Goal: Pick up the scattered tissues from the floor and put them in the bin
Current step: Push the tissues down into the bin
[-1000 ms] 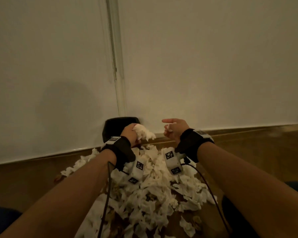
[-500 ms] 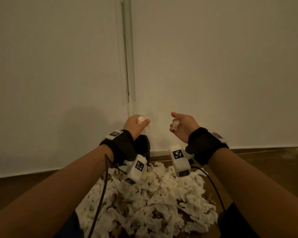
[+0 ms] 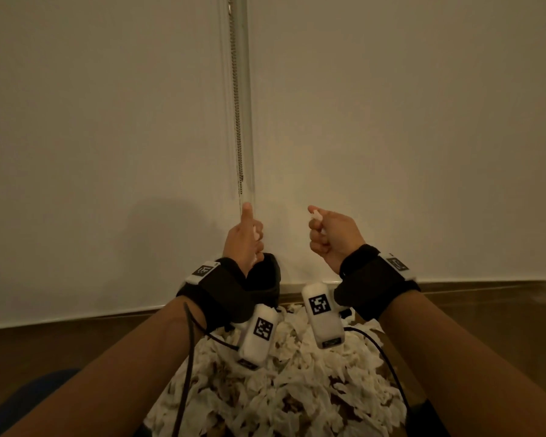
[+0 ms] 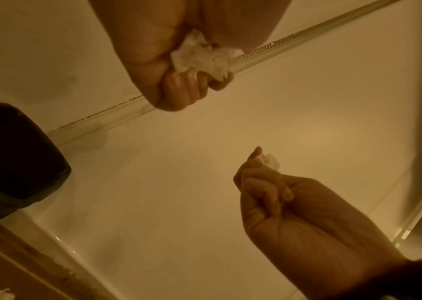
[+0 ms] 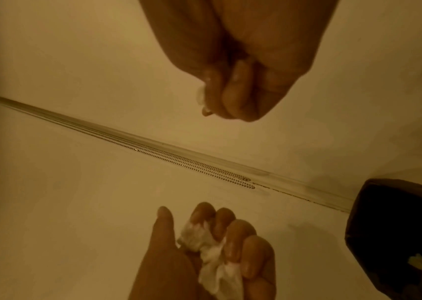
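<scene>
Both hands raised in front of the wall, fists closed: left hand (image 3: 245, 239) wraps a crumpled tissue (image 4: 205, 55) in curled fingers, thumb up; right hand (image 3: 333, 236) pinches a small scrap (image 3: 316, 216) at thumb and fingertip, other fingers folded in. Black bin (image 3: 265, 275) sits at the wall just under the left wrist, at 6 o'clock from that fist, so the hold looks like a carry to drop. Heap of tissues (image 3: 284, 389) on the floor at 6 o'clock, between the forearms; most of the job left, I'd judge.
</scene>
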Demonstrator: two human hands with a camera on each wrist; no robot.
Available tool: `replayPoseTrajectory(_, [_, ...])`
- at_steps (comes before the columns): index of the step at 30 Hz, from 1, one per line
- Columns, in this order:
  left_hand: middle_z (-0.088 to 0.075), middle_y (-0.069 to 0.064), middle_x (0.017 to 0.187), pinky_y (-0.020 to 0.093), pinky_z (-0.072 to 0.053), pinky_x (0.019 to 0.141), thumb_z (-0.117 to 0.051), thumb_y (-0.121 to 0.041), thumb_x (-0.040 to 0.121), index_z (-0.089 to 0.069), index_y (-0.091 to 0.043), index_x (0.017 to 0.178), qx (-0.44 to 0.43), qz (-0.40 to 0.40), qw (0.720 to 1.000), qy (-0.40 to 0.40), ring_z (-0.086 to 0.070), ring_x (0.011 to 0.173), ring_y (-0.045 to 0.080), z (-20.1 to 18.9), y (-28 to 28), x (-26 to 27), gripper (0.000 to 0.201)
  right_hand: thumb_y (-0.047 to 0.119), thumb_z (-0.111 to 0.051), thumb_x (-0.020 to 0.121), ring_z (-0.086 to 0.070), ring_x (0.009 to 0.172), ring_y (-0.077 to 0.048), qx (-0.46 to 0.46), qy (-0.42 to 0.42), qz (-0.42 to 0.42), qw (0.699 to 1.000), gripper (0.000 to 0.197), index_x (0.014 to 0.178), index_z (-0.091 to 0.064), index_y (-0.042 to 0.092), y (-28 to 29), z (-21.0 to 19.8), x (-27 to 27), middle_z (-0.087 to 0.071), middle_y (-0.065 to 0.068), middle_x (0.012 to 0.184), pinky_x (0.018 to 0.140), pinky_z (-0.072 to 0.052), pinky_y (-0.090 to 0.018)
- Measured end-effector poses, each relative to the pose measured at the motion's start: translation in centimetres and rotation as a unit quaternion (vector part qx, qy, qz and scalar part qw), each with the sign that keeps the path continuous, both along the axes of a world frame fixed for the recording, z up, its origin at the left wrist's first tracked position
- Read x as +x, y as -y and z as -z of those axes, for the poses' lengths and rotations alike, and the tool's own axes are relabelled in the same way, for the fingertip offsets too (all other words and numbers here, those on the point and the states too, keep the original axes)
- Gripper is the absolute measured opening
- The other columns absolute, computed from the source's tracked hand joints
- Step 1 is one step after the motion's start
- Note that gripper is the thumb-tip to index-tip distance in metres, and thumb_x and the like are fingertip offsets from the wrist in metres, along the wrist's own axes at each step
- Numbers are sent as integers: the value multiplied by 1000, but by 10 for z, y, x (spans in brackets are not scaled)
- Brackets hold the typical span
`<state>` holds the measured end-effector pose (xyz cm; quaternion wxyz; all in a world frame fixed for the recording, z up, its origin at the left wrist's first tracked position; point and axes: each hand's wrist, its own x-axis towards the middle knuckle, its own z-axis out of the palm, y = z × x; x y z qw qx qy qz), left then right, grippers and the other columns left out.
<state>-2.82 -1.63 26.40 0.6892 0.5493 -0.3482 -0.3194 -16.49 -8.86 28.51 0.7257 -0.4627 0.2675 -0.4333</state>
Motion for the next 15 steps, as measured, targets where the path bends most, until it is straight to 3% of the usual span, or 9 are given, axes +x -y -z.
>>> replayPoseTrajectory(2, [-32,-5,53,20,-25,42,-31,-47,98,-38,-18,59,4,-20,1000,2,-26,42,7,1,1,3,49,31,-32,101,-23,35,-5,-17,-32,16,999,33,88,-54,11,2,1,-3,-34,4,55,34,-18,-17])
replayPoseTrajectory(4, [-34,-2,58,19,-26,41,-35,-26,99,-49,-16,67,16,-34,999,13,-28,45,8,3,1,6,36,37,-40,98,-22,36,-6,-41,-74,54,995,36,78,-55,11,4,3,-6,-31,5,49,35,-18,-18])
replayPoseTrajectory(6, [-37,-1,64,18,-29,41,-32,-12,99,-56,-13,96,23,-32,999,15,-31,49,9,8,-1,9,25,22,-43,98,-24,36,-7,-55,-94,70,992,25,90,-61,7,6,7,-7,-29,4,50,37,-21,-20])
replayPoseTrajectory(8, [-43,1,73,18,-36,46,-31,-5,99,-52,-14,114,18,-19,1000,3,-38,54,9,11,-2,13,28,9,-37,98,-29,41,-9,-48,-91,68,992,25,109,-60,6,6,12,-7,-33,1,55,40,-27,-22])
replayPoseTrajectory(11, [-52,5,97,21,-45,60,-34,3,97,-54,-11,115,0,-5,999,-40,-50,68,13,10,-4,19,30,-1,-35,98,-40,51,-11,-39,-76,48,995,31,118,-57,8,4,16,-7,-47,-4,71,42,-39,-19])
replayPoseTrajectory(13, [-55,4,87,17,-44,51,-36,-1,97,-56,-7,111,-25,7,995,-95,-50,58,9,8,-7,24,25,-1,-36,98,-38,49,-9,-56,-88,39,994,31,118,-58,5,4,18,-7,-48,-3,72,38,-34,-16])
replayPoseTrajectory(15, [-51,0,69,16,-38,41,-41,-14,99,-60,-4,110,-30,-17,998,-55,-44,45,4,10,-11,28,24,9,-40,100,-31,42,-6,-85,-111,44,989,26,113,-62,3,4,20,-7,-42,0,62,35,-26,-16])
